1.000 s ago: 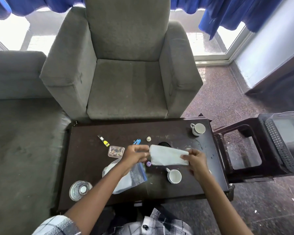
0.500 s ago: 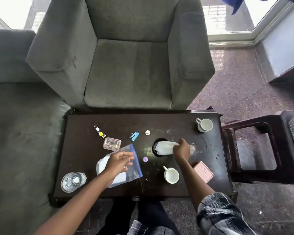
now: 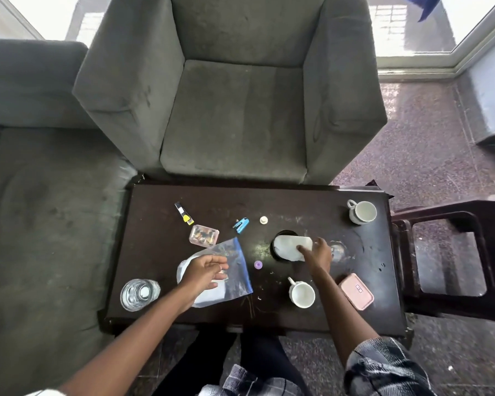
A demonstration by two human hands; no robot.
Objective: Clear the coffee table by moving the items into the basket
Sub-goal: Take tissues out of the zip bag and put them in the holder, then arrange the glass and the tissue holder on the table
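On the dark coffee table (image 3: 155, 252) a white flat packet (image 3: 287, 248) lies across a dark round hole. My right hand (image 3: 319, 252) touches the packet's right end with fingers stretched out. My left hand (image 3: 203, 271) lies with relaxed fingers over a clear zip bag (image 3: 235, 284) with a blue strip, holding nothing. Around them are two white cups (image 3: 302, 294) (image 3: 362, 212), a pink case (image 3: 356, 291), a water glass (image 3: 139, 294), a small clear box (image 3: 204, 235), a blue stapler (image 3: 241, 225), a yellow-and-black stick (image 3: 184, 214), a white cap (image 3: 263, 220) and a purple cap (image 3: 258, 264). No basket is in view.
A grey armchair (image 3: 232, 110) stands against the table's far edge and a grey sofa (image 3: 40, 195) runs along its left. A dark plastic stool (image 3: 452, 252) stands right of the table. A small clear glass piece (image 3: 337, 250) lies just right of my right hand.
Both hands held the white packet up a second ago. My left hand let go and dropped to the zip bag; my right hand laid the packet over the hole and loosened its grip.
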